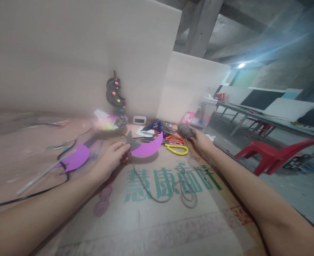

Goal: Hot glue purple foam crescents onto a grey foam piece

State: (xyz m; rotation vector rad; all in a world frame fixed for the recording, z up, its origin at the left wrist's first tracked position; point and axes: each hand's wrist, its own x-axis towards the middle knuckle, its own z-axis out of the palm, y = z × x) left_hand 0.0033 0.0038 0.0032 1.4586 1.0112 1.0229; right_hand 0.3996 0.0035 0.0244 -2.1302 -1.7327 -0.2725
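Between the fingers of my left hand [114, 156] is a purple crescent cutout [149, 146]; its left tip is wrapped in grey yarn [133, 143]. From that tip a loose strand [157, 201] curls across the printed board toward the right. My right hand [199, 138] is closed on a ball of grey yarn [185, 131] at the right edge of the table. Scissors with yellow handles [177, 150] and a pair with red-orange handles [175, 139] lie between my hands. Beyond them sits a blue glue gun [155, 126].
A dark crescent ornament with coloured balls [115, 92] stands behind a clear bowl [110, 122]. A small white digital clock [139, 120] is near the wall. Another purple piece [78, 157] and a black cord [26, 197] lie left. A red stool [276, 154] stands right.
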